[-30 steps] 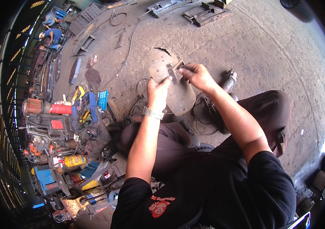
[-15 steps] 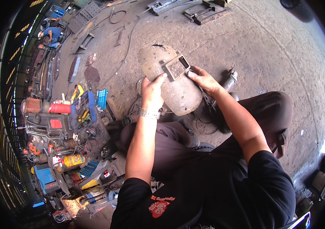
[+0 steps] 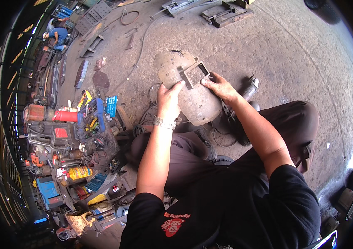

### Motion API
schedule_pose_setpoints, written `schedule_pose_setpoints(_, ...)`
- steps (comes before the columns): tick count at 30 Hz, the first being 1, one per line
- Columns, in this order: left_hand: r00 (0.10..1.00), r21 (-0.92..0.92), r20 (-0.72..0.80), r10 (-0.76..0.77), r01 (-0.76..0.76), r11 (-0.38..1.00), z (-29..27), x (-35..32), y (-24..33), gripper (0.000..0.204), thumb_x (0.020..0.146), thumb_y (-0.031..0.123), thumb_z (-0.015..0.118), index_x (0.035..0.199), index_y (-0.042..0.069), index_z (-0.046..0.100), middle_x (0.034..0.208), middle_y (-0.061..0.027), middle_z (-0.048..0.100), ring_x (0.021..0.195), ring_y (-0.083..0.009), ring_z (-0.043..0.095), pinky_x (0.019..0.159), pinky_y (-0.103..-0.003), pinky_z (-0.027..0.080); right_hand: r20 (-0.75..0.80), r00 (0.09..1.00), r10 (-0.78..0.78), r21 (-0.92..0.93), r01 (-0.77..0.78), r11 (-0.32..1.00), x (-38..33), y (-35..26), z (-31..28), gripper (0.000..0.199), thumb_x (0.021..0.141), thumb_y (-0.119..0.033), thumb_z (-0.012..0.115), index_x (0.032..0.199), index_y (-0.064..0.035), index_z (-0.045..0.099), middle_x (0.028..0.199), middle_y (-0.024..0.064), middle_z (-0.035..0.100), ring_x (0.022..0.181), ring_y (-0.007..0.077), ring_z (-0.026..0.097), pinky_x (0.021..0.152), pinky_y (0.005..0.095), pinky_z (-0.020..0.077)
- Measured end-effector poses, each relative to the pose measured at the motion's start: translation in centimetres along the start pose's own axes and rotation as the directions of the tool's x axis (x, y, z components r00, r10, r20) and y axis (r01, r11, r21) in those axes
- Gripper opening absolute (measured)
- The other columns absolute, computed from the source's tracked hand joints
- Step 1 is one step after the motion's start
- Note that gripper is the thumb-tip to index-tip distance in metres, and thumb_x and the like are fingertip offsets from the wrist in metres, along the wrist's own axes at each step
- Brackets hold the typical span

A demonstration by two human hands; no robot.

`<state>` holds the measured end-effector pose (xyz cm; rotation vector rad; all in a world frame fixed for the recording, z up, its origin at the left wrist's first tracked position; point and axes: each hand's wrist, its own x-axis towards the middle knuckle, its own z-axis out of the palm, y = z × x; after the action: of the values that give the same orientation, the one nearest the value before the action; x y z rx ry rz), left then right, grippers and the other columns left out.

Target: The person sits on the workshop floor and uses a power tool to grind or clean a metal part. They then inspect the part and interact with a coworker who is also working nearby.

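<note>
A worn, pale curved welding shield (image 3: 203, 108) is held out in front of me, above the concrete floor. Its grey rectangular window frame (image 3: 189, 83) stands out from the surface, and a dark ragged break shows along the far edge. My left hand (image 3: 169, 101) grips the shield's left side, thumb lying by the frame's near corner. On the other side, my right hand (image 3: 223, 88) is closed round the right edge, thumb pressed at the frame. The fingers behind the shield are hidden. Just right of that hand, a grey angle grinder (image 3: 249, 89) lies on the floor.
Crowded tools spread at my left, among them a blue tool tray (image 3: 97, 110), a red cylinder (image 3: 65, 116) and a yellow bottle (image 3: 79, 172). Steel frames (image 3: 226, 14) and a cable (image 3: 141, 54) lie farther off. Another person (image 3: 58, 36) crouches at the far left.
The shield and my left hand have shifted slightly right. My right thumb has slid a little inward along the window frame. Both hands keep their hold.
</note>
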<state>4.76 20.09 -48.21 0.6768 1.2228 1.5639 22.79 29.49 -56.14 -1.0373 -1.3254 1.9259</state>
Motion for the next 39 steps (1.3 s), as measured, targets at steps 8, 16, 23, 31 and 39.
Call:
schedule_pose_setpoints(8, 0.992, -0.053, -0.100, -0.075, 0.070, 0.996, 0.6, -0.8, 0.9, 0.028, 0.088, 0.011, 0.069, 0.114, 0.003, 0.061, 0.106, -0.0131, 0.068, 0.096, -0.0265, 0.069, 0.081, -0.042, 0.058, 0.012, 1.000, 0.013, 0.019, -0.013, 1.000, 0.0, 0.4, -0.1, 0.104, 0.079, -0.049, 0.082, 0.150, 0.0078, 0.031, 0.141, 0.0282, 0.049, 0.126, 0.0324, 0.054, 0.105, 0.0403, 0.0464)
schedule_pose_setpoints(16, 0.981, -0.142, -0.069, -0.180, 0.169, 0.975, 0.2, -0.9, 1.2, 0.033, 0.087, 0.016, 0.068, 0.117, 0.003, 0.062, 0.110, -0.0142, 0.067, 0.100, -0.0281, 0.068, 0.086, -0.048, 0.056, 0.057, 0.997, 0.057, 0.117, -0.064, 0.991, -0.7, -0.6, 0.3, 0.099, 0.081, -0.045, 0.082, 0.148, 0.0084, 0.033, 0.136, 0.0256, 0.055, 0.120, 0.0297, 0.059, 0.100, 0.0389, 0.0499)
schedule_pose_setpoints(23, 0.949, -0.340, 0.120, -0.290, 0.314, 0.886, -0.5, -0.4, 0.8, 0.038, 0.091, 0.022, 0.061, 0.124, 0.002, 0.061, 0.117, -0.0158, 0.068, 0.111, -0.0306, 0.064, 0.101, -0.050, 0.048, 0.110, 0.991, 0.075, 0.128, -0.089, 0.988, 0.0, 0.0, -0.2, 0.106, 0.079, -0.047, 0.083, 0.150, 0.0107, 0.029, 0.143, 0.0272, 0.048, 0.129, 0.0305, 0.052, 0.108, 0.0383, 0.0435)
schedule_pose_setpoints(31, 0.932, -0.388, 0.330, -0.150, 0.279, 0.879, 0.4, -0.9, 1.4, 0.058, 0.098, 0.042, 0.050, 0.137, 0.000, 0.050, 0.124, -0.0193, 0.065, 0.116, -0.0334, 0.062, 0.106, -0.048, 0.044, 0.136, 0.987, 0.085, 0.165, -0.107, 0.980, -0.3, -0.1, 0.0, 0.097, 0.082, -0.046, 0.081, 0.147, 0.0096, 0.035, 0.136, 0.0251, 0.055, 0.123, 0.0292, 0.057, 0.102, 0.0396, 0.0489)
schedule_pose_setpoints(39, 0.949, -0.380, 0.304, -0.081, 0.199, 0.903, 1.1, -1.1, 2.1, 0.066, 0.099, 0.056, 0.046, 0.136, 0.003, 0.049, 0.116, -0.0171, 0.066, 0.104, -0.0301, 0.065, 0.094, -0.048, 0.051, 0.121, 0.988, 0.093, 0.158, -0.112, 0.981, 0.4, 0.9, -0.1, 0.111, 0.078, -0.051, 0.083, 0.151, 0.0108, 0.026, 0.143, 0.0300, 0.047, 0.128, 0.0322, 0.054, 0.104, 0.0405, 0.0474)
